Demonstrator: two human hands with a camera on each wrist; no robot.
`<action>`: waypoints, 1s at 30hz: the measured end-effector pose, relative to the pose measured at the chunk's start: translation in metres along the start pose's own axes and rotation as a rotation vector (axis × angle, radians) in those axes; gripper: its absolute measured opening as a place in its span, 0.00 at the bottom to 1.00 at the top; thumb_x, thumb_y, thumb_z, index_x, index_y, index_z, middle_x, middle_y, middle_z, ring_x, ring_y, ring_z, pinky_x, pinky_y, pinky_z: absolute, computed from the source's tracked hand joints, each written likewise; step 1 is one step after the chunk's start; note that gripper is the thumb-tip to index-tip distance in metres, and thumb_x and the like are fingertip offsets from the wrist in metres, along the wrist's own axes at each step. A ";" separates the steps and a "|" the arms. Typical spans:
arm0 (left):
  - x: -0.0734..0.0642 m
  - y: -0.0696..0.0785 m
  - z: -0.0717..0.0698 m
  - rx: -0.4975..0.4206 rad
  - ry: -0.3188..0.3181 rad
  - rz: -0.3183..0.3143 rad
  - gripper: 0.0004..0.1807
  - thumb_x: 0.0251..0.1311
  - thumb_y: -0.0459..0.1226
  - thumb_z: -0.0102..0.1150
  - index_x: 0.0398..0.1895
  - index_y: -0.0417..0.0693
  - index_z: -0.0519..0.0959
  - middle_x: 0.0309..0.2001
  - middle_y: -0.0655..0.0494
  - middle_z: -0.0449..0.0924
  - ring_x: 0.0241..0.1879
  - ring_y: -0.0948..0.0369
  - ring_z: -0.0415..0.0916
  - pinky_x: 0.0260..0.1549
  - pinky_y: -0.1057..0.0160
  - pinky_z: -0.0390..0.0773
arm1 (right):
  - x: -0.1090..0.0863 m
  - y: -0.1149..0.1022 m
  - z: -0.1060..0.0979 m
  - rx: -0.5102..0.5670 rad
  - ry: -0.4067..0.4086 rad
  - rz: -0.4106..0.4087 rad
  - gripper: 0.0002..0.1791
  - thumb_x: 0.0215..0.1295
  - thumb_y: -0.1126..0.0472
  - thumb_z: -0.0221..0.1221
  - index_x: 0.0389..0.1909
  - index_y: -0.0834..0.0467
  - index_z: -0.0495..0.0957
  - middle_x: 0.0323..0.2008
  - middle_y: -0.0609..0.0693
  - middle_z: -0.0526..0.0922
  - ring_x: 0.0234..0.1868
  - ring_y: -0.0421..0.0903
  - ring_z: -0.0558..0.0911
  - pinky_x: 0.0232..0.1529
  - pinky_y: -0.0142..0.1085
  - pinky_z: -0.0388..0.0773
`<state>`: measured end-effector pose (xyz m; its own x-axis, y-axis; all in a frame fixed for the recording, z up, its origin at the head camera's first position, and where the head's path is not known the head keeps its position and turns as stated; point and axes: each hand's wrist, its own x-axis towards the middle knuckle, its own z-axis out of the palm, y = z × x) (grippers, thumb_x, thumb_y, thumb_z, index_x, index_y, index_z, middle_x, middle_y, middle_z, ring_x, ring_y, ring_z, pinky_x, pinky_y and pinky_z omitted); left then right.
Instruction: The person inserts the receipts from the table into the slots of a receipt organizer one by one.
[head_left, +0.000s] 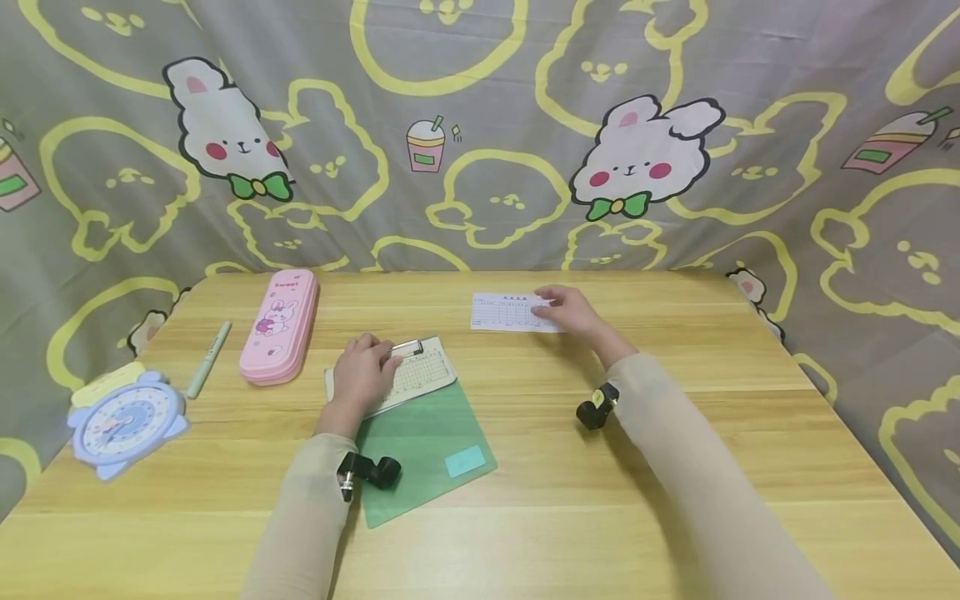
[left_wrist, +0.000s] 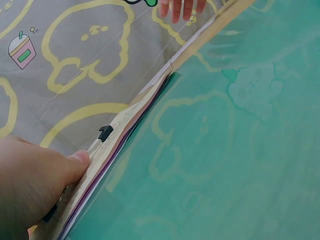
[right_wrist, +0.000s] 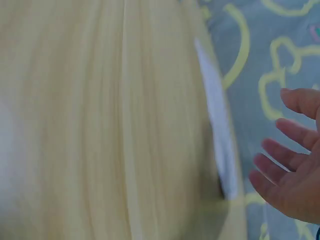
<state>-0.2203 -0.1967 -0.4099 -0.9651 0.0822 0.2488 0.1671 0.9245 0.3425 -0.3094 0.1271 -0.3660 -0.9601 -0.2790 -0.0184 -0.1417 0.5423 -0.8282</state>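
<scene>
A green clipboard (head_left: 420, 442) lies tilted on the table, with cream printed forms (head_left: 423, 373) under the metal clip (head_left: 407, 348) along its far end. My left hand (head_left: 360, 375) grips that end. In the left wrist view its thumb (left_wrist: 77, 162) presses on the clip, while the other fingers are mostly hidden. Toward the back of the table is a white printed slip (head_left: 497, 312). My right hand (head_left: 572, 313) overlaps the slip's right end in the head view. From the right wrist, the fingers (right_wrist: 287, 150) look spread and loosely bent, apart from the slip, holding nothing.
A pink pencil case (head_left: 279, 329) lies at the left, beside a light green pen (head_left: 210, 358). Further left are a blue toy clock (head_left: 127, 423) and a yellow pad (head_left: 105, 385). A blue sticky note (head_left: 465, 461) is on the clipboard. Patterned curtain (head_left: 480, 125) surrounds the table.
</scene>
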 end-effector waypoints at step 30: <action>0.001 -0.001 0.002 -0.019 0.009 -0.018 0.20 0.57 0.44 0.50 0.48 0.42 0.74 0.39 0.50 0.68 0.37 0.54 0.61 0.34 0.56 0.63 | 0.015 0.048 -0.005 -0.398 -0.024 0.252 0.43 0.54 0.40 0.49 0.65 0.56 0.46 0.63 0.66 0.29 0.61 0.59 0.28 0.52 0.57 0.24</action>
<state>-0.2215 -0.1966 -0.4116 -0.9662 0.0621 0.2504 0.1533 0.9188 0.3638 -0.3314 0.1530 -0.4027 -0.9713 -0.1155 -0.2078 0.0089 0.8558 -0.5172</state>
